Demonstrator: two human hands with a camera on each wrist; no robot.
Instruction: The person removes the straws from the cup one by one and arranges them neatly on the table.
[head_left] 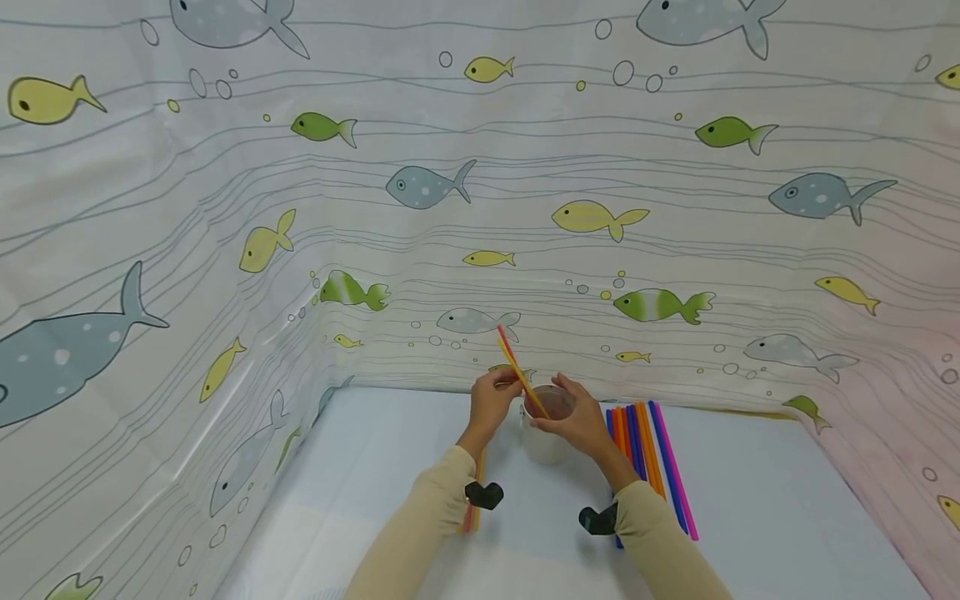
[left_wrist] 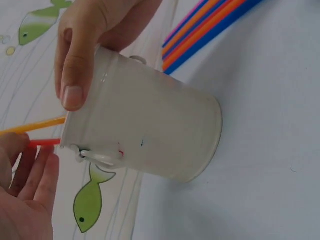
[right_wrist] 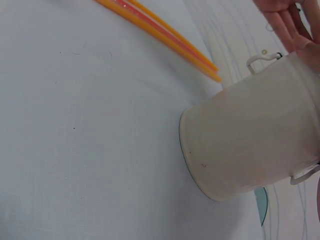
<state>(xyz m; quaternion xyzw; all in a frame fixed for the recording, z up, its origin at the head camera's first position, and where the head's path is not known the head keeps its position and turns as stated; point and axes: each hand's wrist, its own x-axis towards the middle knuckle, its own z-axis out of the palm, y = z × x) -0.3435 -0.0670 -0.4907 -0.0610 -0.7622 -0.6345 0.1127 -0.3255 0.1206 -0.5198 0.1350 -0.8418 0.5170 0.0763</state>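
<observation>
1. Your right hand (head_left: 573,417) sits on top of the white cup (head_left: 546,440), fingers curled over the rim and thumb down the side. The left wrist view shows the thumb (left_wrist: 75,75) pressed flat on the cup wall. I'd say that's there to keep the cup from tipping or sliding while stuff goes in

2. Your left hand (head_left: 491,400) is up at the two straws (head_left: 517,371), one red and one yellow-orange, already standing in the cup. The fingers look closed round them near the rim, but the wrist view only shows fingertips (left_wrist: 37,170) lying together beside the straws, so I can't tell for sure if it's a real pinch or just a touch

3. The cup stands upright on the light blue table (head_left: 750,500), roughly in the middle, right in front of you and close to the fish-print curtain (head_left: 450,208). The straws lean back and to the left out of it, probably just because they're taller than the cup

4. The big bunch of loose straws (head_left: 652,458) (blue, orange, pink) lies flat just right of the cup, next to your right forearm, so easy to grab

5. A couple more orange straws (head_left: 474,492) lie on the left, partly under your left forearm. The right wrist view shows them (right_wrist: 160,37) near the cup's base but not touching it
</observation>
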